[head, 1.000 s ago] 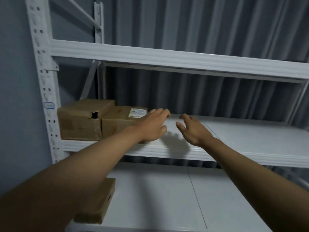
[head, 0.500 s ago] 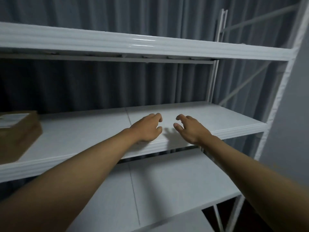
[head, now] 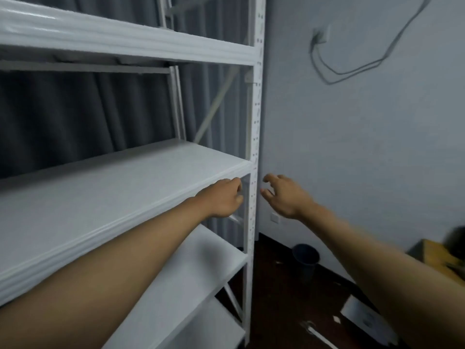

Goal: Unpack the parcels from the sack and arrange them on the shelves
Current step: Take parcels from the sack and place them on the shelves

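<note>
A white metal shelf unit (head: 120, 182) fills the left of the head view, its middle board bare where I see it. My left hand (head: 222, 199) hovers at the right front corner of that board, fingers loosely curled, holding nothing. My right hand (head: 284, 195) is just past the unit's right post (head: 256, 122), in front of the wall, fingers spread and relaxed, also holding nothing. No parcel and no sack are in sight.
A dark bin (head: 305, 260) stands on the dark floor by the wall. A brown cardboard box (head: 437, 258) sits at the right edge. White paper (head: 364, 321) lies on the floor. A cable (head: 352, 69) hangs from a wall socket. Lower shelves (head: 201, 268) sit below.
The view has swung to the right: the brown parcels on the shelf's left end have left the frame, and both hands have moved along the board to its right end.
</note>
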